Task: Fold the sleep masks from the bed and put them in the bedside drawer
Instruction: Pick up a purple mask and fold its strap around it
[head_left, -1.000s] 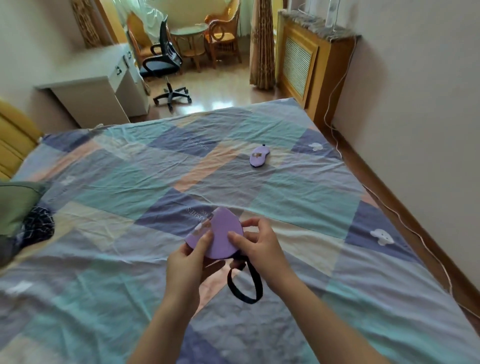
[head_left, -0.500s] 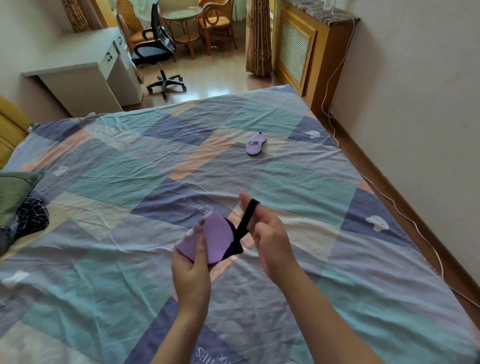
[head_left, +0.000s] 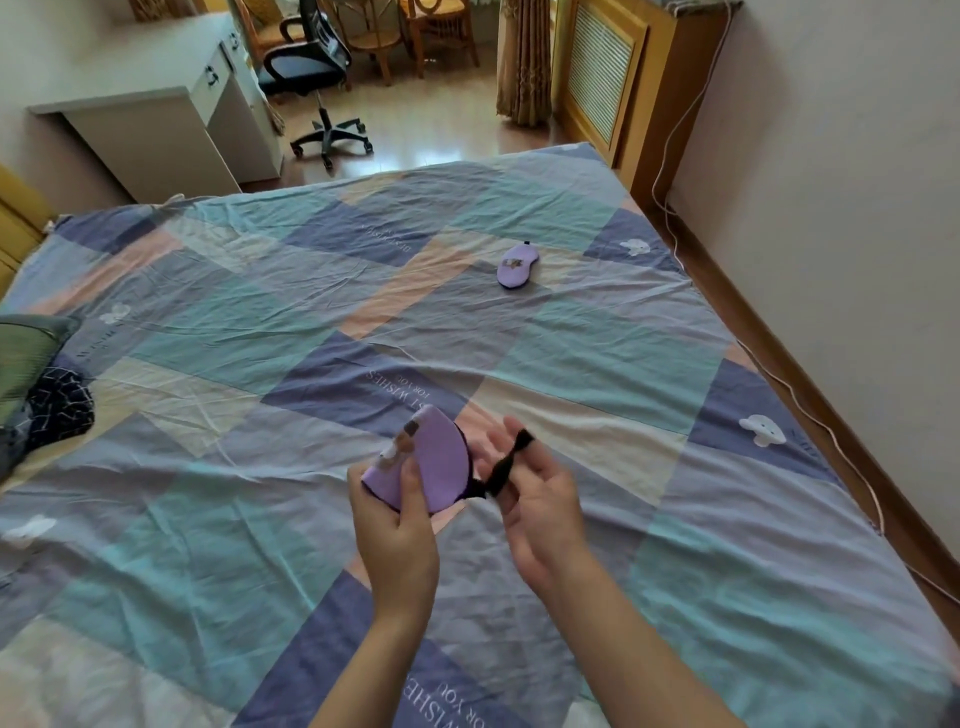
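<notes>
1. Since a second ago, head view: the black strap (head_left: 511, 465) has gone from dangling in a loop below the hands to pulled taut off to the right.
2. Left hand (head_left: 397, 525) is closed on the folded purple mask (head_left: 434, 462), thumb clamped across its face, held up over the bed (head_left: 649, 364).
3. Right hand (head_left: 540, 499) is half open, strap hooked over its fingers.
4. Risk: that elastic could slip off and snap back, springing the fold open.
5. Second mask (head_left: 517, 266) lies flat and unfolded, well apart, further up the bed, easy to forget.
6. No bedside drawer in sight.
</notes>
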